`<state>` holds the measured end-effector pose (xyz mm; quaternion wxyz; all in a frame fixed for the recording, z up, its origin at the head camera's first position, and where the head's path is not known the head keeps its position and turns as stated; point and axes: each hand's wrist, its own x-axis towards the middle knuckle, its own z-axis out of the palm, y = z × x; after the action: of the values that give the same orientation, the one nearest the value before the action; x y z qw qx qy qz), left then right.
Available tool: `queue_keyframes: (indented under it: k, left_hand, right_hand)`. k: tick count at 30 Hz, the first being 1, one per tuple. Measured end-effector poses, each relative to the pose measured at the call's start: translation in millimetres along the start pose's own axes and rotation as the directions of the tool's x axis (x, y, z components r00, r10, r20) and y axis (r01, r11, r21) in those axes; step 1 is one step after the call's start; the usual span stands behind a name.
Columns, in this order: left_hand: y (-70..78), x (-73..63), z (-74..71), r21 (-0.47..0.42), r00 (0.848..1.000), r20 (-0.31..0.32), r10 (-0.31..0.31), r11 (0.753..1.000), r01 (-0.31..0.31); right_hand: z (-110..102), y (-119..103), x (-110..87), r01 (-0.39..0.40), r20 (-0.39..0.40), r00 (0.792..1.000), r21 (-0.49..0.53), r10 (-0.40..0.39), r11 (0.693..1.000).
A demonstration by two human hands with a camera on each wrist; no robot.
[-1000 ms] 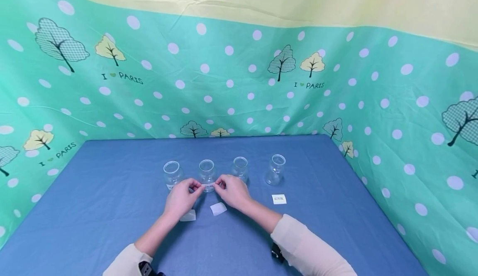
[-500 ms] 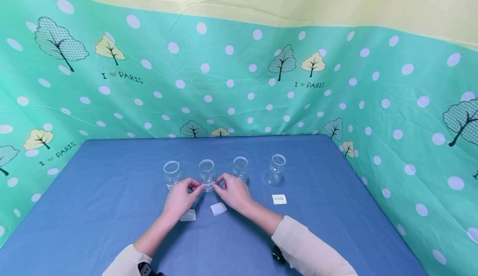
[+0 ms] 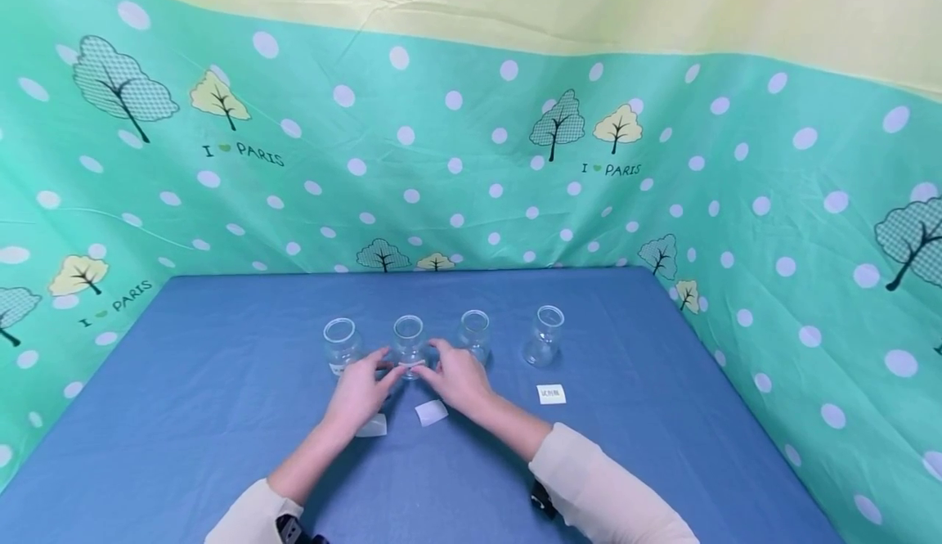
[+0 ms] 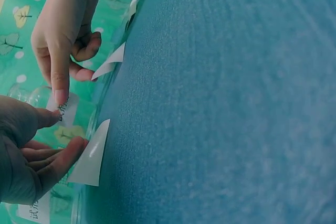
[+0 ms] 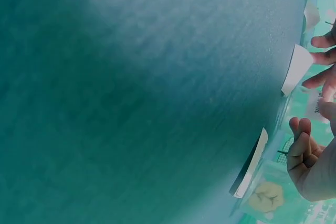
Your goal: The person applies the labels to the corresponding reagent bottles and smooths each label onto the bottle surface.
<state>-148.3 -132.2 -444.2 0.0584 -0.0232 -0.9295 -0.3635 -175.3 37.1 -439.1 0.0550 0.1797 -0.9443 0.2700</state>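
A clear glass jar [image 3: 409,333], second from the left in a row, stands upright between the two hands. On its lower front is a white label [image 4: 64,109] with handwritten characters. The left hand [image 3: 361,388] has its thumb tip at this label, while its lower fingers stretch out near a paper slip in the left wrist view. From the other side, the right hand [image 3: 459,376] presses the label with a straight thumb; its index finger reaches toward the jar's right side. The leftmost jar [image 3: 341,339], just behind the left hand, bears a similar label [image 3: 338,369].
Two more glass jars, a third jar [image 3: 474,331] and a rightmost jar [image 3: 545,335], complete the row. White paper slips [image 3: 431,412] lie in front, one partly behind the left wrist. A written label [image 3: 550,394] lies at right on the blue-covered table [image 3: 625,446].
Fingertips that pinched the label's two ends have spread. The thumbs have moved inward across the label's front, and the index fingers sit farther apart by the jar's sides.
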Motion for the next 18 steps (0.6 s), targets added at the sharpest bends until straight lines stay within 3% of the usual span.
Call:
queue_keyframes:
  k: [10, 18]
  left_hand:
    - [-1.2, 1.7, -1.3, 0.006, 1.0, 0.002, 0.023, 1.0, -0.023]
    - [-0.8, 1.0, -2.8, 0.005, 1.0, 0.01, 0.026, 1.0, -0.026]
  right_hand:
    - [-3.7, 6.0, 0.5, 0.07, 0.005, 0.998, 0.063, -0.07, 0.996]
    - [-2.6, 6.4, -1.6, 0.05, 0.021, 0.998, 0.078, -0.052, 0.996]
